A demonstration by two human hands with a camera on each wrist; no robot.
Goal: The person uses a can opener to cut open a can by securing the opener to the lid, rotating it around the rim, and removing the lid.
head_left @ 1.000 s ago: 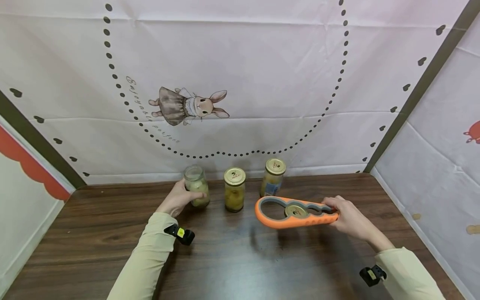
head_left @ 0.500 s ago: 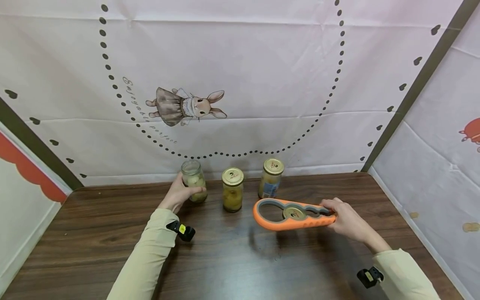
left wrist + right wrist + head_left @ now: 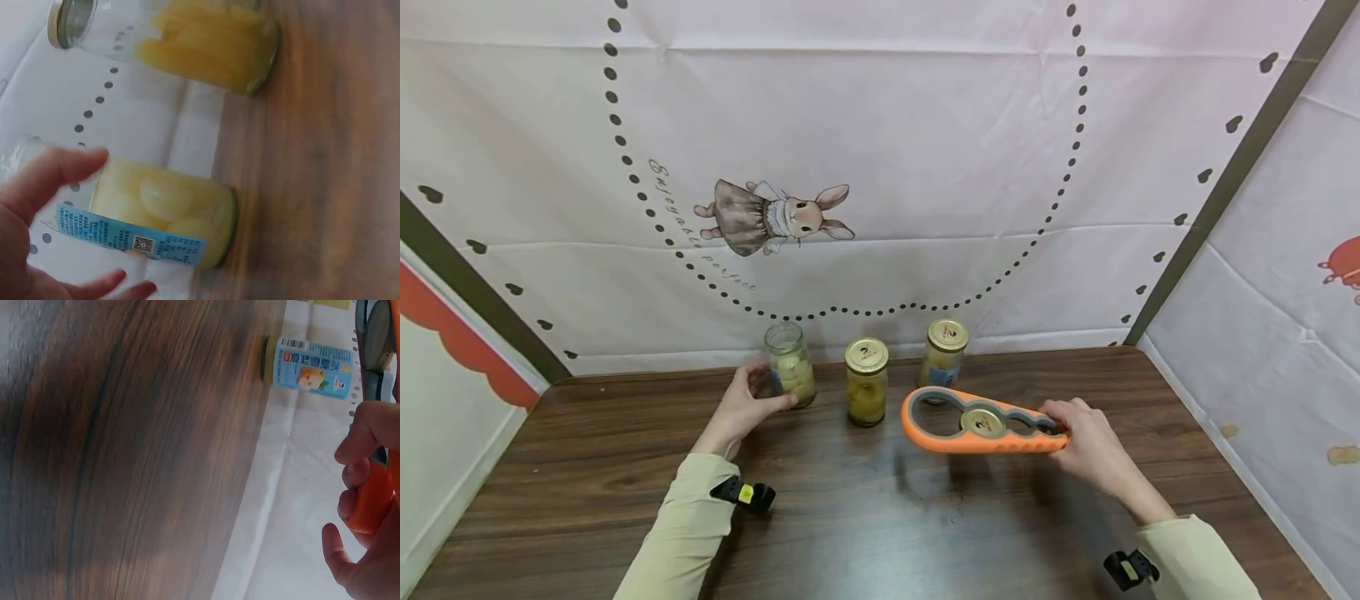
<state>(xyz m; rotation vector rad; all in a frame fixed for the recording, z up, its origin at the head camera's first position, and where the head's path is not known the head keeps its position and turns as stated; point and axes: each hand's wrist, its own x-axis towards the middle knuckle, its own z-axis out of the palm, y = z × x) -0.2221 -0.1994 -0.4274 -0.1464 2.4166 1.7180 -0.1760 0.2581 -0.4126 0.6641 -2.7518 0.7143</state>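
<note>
At the back left stands a lidless glass jar point(image 3: 794, 377) of pale round fruit, a blue label on its side point(image 3: 137, 237). My left hand point(image 3: 737, 417) is beside it, fingers and thumb spread apart; the thumb overlaps the jar in the left wrist view. My right hand point(image 3: 1093, 442) grips the handle of an orange and grey jar opener point(image 3: 951, 443), held above the table. A gold lid point(image 3: 983, 422) sits in the opener's middle opening. In the right wrist view, the fingers curl round the orange handle point(image 3: 370, 503).
A gold-lidded jar of yellow fruit point(image 3: 867, 387) stands right of the lidless one. Farther right is another gold-lidded jar point(image 3: 945, 354) with a blue label, its base partly behind the opener. The brown wooden table point(image 3: 865, 533) ends at a white cloth wall point(image 3: 925, 167).
My left hand has let go of the lidless jar and drawn back toward the lower left. The right hand, still gripping the jar opener and lid, has shifted slightly left.
</note>
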